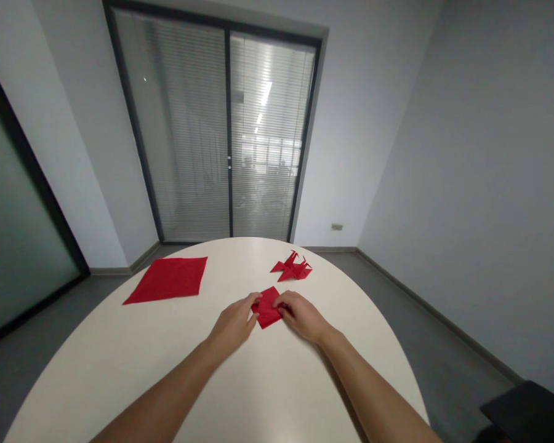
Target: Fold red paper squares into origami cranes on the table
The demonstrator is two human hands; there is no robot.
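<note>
A folded red paper piece (268, 309) lies flat on the round white table (120, 357), between the person's two hands, with one corner pointing away toward the folded red paper cranes (287, 271) and the opposite corner pointing back toward the person. Its visible length runs fore and aft, slightly slanted; fingers cover its side corners, so its full width cannot be told. The left hand (233, 323) reaches in palm down, its grip parted a little, fingertips at the paper's left edge and thumb nearer the person. The right hand (302, 315) comes in with fingers curled at the right edge; whether its grip pinches the paper cannot be told. Both forearms slant inward from the near side. A flat red paper sheet (170, 280) lies well to the left.
</note>
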